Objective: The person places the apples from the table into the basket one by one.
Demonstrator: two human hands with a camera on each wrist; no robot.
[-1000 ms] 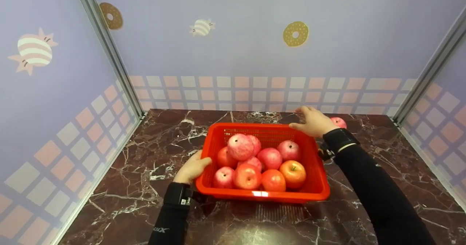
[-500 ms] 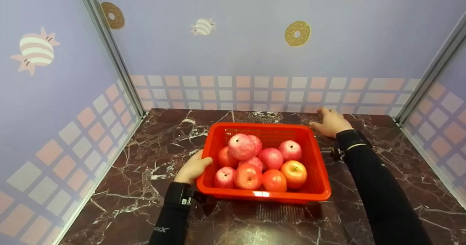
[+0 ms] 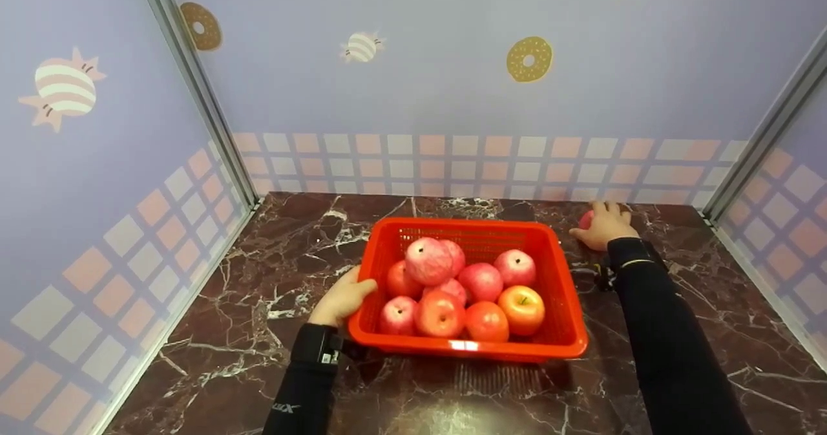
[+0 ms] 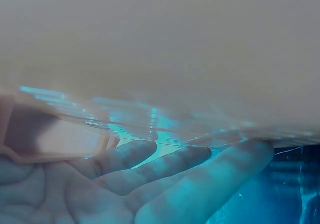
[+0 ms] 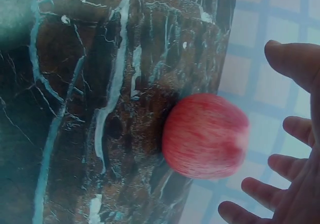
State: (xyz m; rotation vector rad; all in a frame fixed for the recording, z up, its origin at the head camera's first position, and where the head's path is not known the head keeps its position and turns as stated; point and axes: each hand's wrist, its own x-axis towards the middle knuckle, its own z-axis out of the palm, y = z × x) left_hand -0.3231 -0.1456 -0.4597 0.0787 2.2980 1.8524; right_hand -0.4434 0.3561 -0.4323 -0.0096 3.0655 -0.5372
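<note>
A red plastic basket point(image 3: 565, 280) holds several red and pink apples point(image 3: 439, 314), one of them more yellow. At its left end my left hand point(image 3: 339, 299) grips the rim, thumb over the edge. The left wrist view shows that hand's extended fingers point(image 4: 190, 184) against the basket's blurred slatted outside. On the table at the back right is a lone pink-red apple point(image 5: 206, 135). My right hand point(image 3: 607, 225) hovers over it, partly covering it in the head view. In the right wrist view the fingers point(image 5: 287, 166) are spread, with a gap between them and the apple.
The dark red marbled table point(image 3: 271, 357) ends at a lilac back wall point(image 3: 420, 99) with a checked band. Side panels point(image 3: 785, 228) rise left and right. The lone apple lies near the table's back edge.
My right hand has moved right from above the basket's back right corner to the lone apple, lowering towards it. My left hand and the basket have stayed in place.
</note>
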